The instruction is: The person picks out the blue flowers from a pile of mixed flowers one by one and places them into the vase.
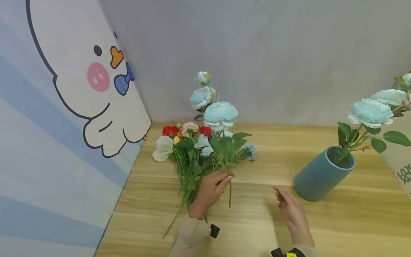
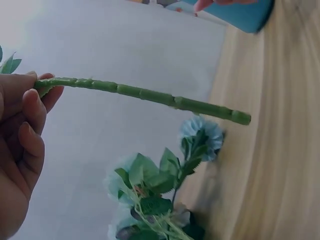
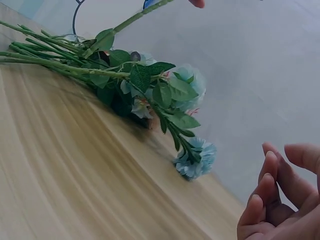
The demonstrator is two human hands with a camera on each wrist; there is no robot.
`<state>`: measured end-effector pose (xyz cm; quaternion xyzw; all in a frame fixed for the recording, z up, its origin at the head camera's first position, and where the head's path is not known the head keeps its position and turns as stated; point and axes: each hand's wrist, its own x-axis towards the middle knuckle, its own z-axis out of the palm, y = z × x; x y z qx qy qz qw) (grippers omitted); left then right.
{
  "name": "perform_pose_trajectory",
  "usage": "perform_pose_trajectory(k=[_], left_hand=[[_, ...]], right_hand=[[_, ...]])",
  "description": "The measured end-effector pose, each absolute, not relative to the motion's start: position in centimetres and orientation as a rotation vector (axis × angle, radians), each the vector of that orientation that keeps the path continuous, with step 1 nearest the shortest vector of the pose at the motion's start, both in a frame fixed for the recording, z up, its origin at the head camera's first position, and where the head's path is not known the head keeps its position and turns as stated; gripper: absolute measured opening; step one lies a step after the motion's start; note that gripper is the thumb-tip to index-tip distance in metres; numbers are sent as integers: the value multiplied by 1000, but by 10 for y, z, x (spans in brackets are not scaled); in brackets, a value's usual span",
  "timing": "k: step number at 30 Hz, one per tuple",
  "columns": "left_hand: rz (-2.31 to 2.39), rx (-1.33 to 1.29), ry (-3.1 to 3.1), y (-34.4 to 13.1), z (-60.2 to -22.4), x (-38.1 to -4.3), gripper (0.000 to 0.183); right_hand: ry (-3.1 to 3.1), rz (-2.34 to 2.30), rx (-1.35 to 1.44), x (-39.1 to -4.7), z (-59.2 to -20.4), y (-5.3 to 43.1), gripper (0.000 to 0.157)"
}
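Observation:
My left hand [image 1: 212, 189] pinches the green stem [image 2: 175, 101] of a pale blue artificial flower [image 1: 221, 115] between thumb and fingers. Its blooms and bud stand upright above the hand, and the stem's cut end points down, free of the table. To the right, my right hand [image 1: 291, 210] is held in the air with loosely bent fingers and nothing in them. It is nearest a blue vase [image 1: 321, 175], which holds another pale blue flower [image 1: 370, 111]. Beneath and beside the left hand lies a pile of artificial flowers, including a white one [image 1: 163, 148] and a red one [image 1: 170, 131].
The wooden table [image 1: 144, 200] meets a grey wall [image 1: 289, 64] at the back. A panel with a cartoon figure [image 1: 74, 64] borders the left side. A small blue flower [image 3: 196, 159] sticks out from the pile's right side. A pale printed object [image 1: 399, 157] stands at far right.

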<state>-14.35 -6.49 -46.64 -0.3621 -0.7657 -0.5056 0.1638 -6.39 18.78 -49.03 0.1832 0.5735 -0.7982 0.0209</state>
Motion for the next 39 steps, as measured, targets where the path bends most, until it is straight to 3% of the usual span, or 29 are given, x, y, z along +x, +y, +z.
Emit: perform_pose_trajectory(k=[17,31,39], left_hand=[[-1412,-1027,-2150,-55,-434,-157,20],[-1317,-1089,-2165,-42,-413,-158,16],[-1246,-1149,-2152,-37,-407,-159,18]], right_hand=[[1927,-2531,384,-75,-454,191,28],[1966,-2516,274,-77,-445,187,29],[2095,-2358,275,-84,-438,171,22]])
